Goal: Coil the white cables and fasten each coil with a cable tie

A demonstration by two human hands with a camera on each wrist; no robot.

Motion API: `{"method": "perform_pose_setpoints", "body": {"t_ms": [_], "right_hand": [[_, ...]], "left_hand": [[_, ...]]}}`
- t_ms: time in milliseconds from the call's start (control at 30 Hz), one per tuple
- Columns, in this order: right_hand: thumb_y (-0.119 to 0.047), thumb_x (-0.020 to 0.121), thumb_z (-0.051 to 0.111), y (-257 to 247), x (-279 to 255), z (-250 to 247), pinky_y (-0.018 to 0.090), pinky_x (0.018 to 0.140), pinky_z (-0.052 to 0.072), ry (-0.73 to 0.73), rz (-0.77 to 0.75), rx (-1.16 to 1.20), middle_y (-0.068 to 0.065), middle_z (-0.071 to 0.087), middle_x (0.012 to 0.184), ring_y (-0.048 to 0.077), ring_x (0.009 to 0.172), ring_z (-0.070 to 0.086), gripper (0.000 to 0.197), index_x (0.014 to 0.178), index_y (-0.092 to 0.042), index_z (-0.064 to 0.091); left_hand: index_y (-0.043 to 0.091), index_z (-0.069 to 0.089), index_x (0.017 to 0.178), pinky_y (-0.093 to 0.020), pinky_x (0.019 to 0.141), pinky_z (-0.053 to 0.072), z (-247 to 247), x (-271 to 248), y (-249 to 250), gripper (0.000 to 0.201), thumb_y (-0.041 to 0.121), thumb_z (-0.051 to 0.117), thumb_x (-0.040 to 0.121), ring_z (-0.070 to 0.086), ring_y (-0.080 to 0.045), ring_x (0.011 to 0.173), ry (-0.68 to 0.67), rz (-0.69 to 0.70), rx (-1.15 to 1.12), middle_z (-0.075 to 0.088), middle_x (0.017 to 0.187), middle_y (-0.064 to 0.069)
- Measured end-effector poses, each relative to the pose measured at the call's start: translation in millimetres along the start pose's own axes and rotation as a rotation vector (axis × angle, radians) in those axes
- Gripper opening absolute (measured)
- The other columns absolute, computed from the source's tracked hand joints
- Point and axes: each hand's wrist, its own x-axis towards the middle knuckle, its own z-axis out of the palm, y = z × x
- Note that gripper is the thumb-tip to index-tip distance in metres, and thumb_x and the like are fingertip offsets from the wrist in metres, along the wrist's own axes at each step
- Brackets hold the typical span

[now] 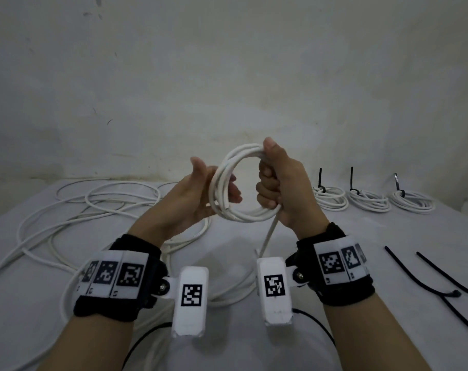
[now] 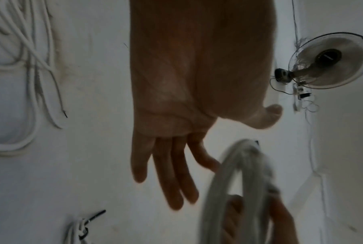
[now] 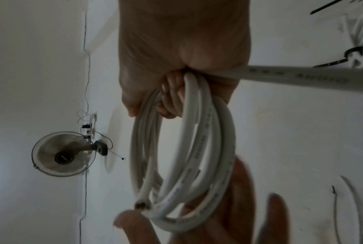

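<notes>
The coiled white cable has a smooth, faintly glossy plastic jacket with small print along it (bare metal shows at its cut end). The loose cable ties look like matt black plastic. The table cover is a matt white, cloth-like surface. The wall is rough, scuffed plaster.

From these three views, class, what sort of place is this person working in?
Probably a plain room used as a makeshift workbench: a white-covered table against a scuffed bare wall, a wall-mounted fan, and tied cable coils lined up.
</notes>
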Motion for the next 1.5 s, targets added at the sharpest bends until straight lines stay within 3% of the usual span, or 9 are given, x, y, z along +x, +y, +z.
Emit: {"method": "perform_pose_setpoints", "body": {"t_ms": [67,200,300,567,767,1000,1133,1300,1500], "right_hand": [[-0.052,0.081,0.061,-3,0,-3,0.016,0.034,0.017,-0.003,-0.025,0.088,-0.006,0.023,0.042,0.007,0.031,0.018,0.051,0.055,-0.016,0.036],[-0.049,0.079,0.053,-8,-1,-4,0.015,0.034,0.018,-0.027,-0.079,0.152,-0.006,0.023,0.041,0.006,0.03,0.018,0.045,0.057,-0.015,0.036],[-0.05,0.081,0.05,-11,-1,-5,0.014,0.033,0.021,-0.042,-0.103,0.203,-0.007,0.024,0.039,0.005,0.029,0.019,0.045,0.056,-0.015,0.038],[-0.048,0.083,0.047,-19,-3,-10,0.013,0.033,0.024,-0.009,-0.178,0.3,-0.008,0.025,0.037,0.005,0.028,0.021,0.044,0.054,-0.016,0.039],[-0.05,0.08,0.049,-22,-4,-14,0.012,0.034,0.024,-0.026,-0.237,0.315,-0.008,0.025,0.036,0.006,0.028,0.02,0.044,0.052,-0.016,0.041],[-0.056,0.068,0.057,-27,-5,-14,0.012,0.035,0.025,-0.037,-0.259,0.334,-0.008,0.025,0.036,0.006,0.027,0.02,0.046,0.052,-0.016,0.042],[-0.055,0.072,0.065,-25,-7,-9,0.012,0.034,0.025,-0.065,-0.231,0.318,-0.009,0.025,0.036,0.005,0.028,0.021,0.049,0.051,-0.017,0.044],[-0.054,0.083,0.05,-21,-7,-1,0.011,0.032,0.024,-0.006,-0.14,0.367,-0.008,0.023,0.036,0.004,0.028,0.021,0.049,0.053,-0.016,0.042],[-0.053,0.084,0.05,-12,-4,6,0.014,0.031,0.022,0.105,-0.043,0.354,-0.007,0.021,0.038,0.005,0.029,0.019,0.047,0.058,-0.016,0.038]], "left_hand": [[0.019,0.061,0.106,-0.028,0.093,0.051,-7,-3,-8,0.103,0.095,0.048,0.038,0.064,-0.015,0.109,-0.142,-0.118,0.051,0.071,0.109,0.0],[0.023,0.068,0.101,-0.038,0.11,0.037,-4,-12,-13,0.056,0.07,0.054,0.074,0.05,-0.006,0.126,-0.525,-0.315,0.304,0.06,0.13,0.01],[0.021,0.063,0.121,-0.039,0.114,0.031,4,-13,-15,0.049,0.052,0.058,0.083,0.044,-0.008,0.132,-0.679,-0.331,0.418,0.055,0.137,0.007],[0.028,0.064,0.12,-0.039,0.1,0.044,1,-10,-15,0.041,0.002,0.044,0.096,0.058,-0.001,0.116,-0.438,-0.388,0.454,0.066,0.119,0.013],[0.046,0.06,0.116,-0.03,0.095,0.042,5,-7,-15,0.042,0.018,0.052,0.086,0.051,-0.002,0.122,-0.351,-0.343,0.452,0.057,0.13,0.018],[0.026,0.057,0.128,-0.028,0.109,0.029,-9,-1,-25,0.037,0.009,0.05,0.097,0.046,-0.012,0.114,-0.041,-0.182,0.807,0.049,0.123,0.008],[0.019,0.051,0.135,-0.011,0.091,0.028,0,3,-21,0.038,0.019,0.049,0.098,0.043,-0.012,0.1,0.17,-0.125,0.832,0.031,0.119,-0.003],[0.009,0.065,0.1,-0.017,0.071,0.052,8,8,-10,0.023,0.025,0.049,0.098,0.062,-0.011,0.073,0.373,-0.168,0.051,0.06,0.1,-0.007],[0.002,0.054,0.113,-0.024,0.075,0.057,10,11,-9,0.036,0.033,0.044,0.098,0.068,-0.016,0.088,0.419,-0.15,-0.562,0.068,0.098,-0.014]]}}
